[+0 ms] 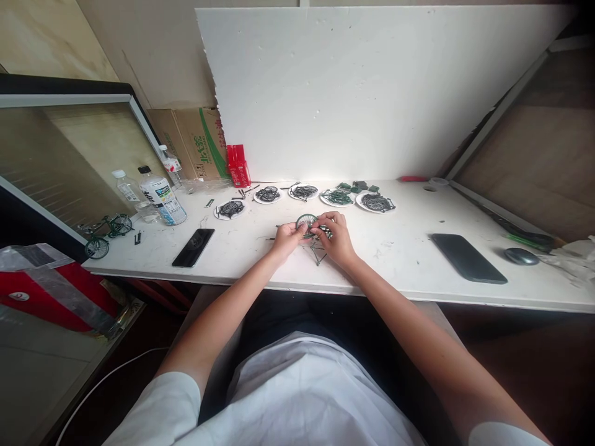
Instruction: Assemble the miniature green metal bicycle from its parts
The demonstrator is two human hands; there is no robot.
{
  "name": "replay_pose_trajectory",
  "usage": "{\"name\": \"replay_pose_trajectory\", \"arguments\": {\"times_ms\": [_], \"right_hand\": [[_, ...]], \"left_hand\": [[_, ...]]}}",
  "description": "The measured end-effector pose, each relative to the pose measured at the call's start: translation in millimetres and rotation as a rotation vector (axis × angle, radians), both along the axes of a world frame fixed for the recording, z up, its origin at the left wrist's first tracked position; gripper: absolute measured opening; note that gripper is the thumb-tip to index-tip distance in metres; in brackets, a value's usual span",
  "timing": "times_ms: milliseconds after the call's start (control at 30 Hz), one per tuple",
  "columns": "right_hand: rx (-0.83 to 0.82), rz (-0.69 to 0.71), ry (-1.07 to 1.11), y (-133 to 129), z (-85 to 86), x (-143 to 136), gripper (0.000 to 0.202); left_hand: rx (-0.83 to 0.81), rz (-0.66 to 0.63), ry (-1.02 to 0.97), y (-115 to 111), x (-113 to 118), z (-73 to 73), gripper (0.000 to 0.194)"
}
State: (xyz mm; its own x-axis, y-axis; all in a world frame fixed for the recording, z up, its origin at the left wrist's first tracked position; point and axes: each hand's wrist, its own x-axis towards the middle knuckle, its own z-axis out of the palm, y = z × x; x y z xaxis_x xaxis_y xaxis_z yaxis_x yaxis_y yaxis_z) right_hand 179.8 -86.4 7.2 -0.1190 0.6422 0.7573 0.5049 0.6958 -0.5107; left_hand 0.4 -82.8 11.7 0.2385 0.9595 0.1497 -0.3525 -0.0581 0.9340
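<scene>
white shirt (pixel 307 390), left hand (pixel 288 240), right hand (pixel 338 240), wheel (pixel 306 221) held between

My shirt (pixel 307 396): one, white, loose-fitting, creased across the front. My sleeves (pixel 171 399): two, white, short, loose at the hems. My forearms (pixel 237 310), left hand (pixel 287 241) and right hand (pixel 339 240): bare. My legwear (pixel 316 319): dark, details lost in shadow.
</scene>
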Motion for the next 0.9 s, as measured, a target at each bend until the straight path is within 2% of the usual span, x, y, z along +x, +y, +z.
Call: {"name": "replay_pose_trajectory", "arguments": {"times_ms": [400, 667, 900], "right_hand": [[0.031, 0.000, 0.028, 2.2, -1.8, 1.8, 0.010], [0.038, -0.004, 0.022, 1.2, -1.8, 2.3, 0.010], [0.045, -0.016, 0.025, -2.8, 1.9, -1.5, 0.012]], "left_hand": [[0.014, 0.006, 0.000, 4.1, 1.2, -3.0, 0.061], [0.015, 0.038, 0.023, 5.3, 1.6, -4.0, 0.052], [0.034, 0.050, 0.007, 5.6, 0.9, -4.4, 0.056]]}}
